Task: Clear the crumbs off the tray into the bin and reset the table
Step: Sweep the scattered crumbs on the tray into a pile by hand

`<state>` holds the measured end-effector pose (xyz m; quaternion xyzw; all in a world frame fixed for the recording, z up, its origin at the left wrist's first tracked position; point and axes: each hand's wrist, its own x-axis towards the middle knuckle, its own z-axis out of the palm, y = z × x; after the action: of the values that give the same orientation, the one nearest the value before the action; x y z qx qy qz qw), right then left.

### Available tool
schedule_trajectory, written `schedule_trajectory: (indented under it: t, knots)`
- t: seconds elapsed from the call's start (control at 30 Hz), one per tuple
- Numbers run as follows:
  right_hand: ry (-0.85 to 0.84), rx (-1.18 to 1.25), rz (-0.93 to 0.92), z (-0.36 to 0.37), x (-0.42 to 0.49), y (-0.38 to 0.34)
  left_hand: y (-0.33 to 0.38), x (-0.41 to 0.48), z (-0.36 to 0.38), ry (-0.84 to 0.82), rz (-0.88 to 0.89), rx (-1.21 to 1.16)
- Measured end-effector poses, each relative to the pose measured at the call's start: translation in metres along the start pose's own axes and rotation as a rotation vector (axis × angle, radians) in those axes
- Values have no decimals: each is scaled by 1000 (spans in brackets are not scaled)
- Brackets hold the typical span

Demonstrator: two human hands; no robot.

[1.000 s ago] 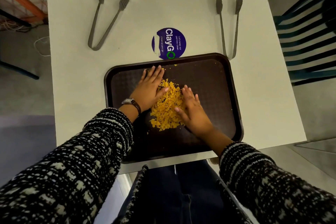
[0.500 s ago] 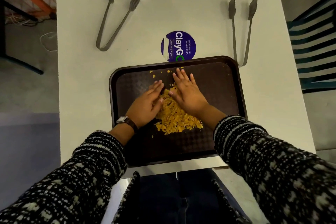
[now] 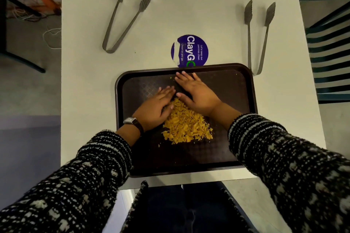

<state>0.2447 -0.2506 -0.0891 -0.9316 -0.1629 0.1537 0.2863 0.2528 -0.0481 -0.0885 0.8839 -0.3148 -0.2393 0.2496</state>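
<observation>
A dark brown tray (image 3: 234,89) lies on the white table (image 3: 91,91) right in front of me. A heap of yellow crumbs (image 3: 186,126) sits in its middle. My left hand (image 3: 155,108) lies flat, palm down, against the heap's left side, a watch on its wrist. My right hand (image 3: 197,92) lies flat on the tray behind the heap, fingers spread and reaching the far rim. A few stray crumbs show near its fingertips. Neither hand holds anything. No bin is in view.
Two metal tongs lie on the table beyond the tray: one pair (image 3: 125,19) at far left, another (image 3: 258,34) at far right, its hinge end touching the tray's corner. A round purple sticker (image 3: 189,50) sits between them. A striped chair (image 3: 331,53) stands to the right.
My right hand has crossed from the heap's right side to the far edge of the tray. My left hand has drawn back toward me, and the crumbs have shifted nearer.
</observation>
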Motion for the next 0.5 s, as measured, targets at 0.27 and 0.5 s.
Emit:
schedule_trajectory:
  t: [0.27,0.5]
  knots:
    - [-74,151,-64,14,-28,-9,3,-14,-4,273,-38,-166]
    - [192,54,147,-4,-22,16,4,18,3,83,-77,0]
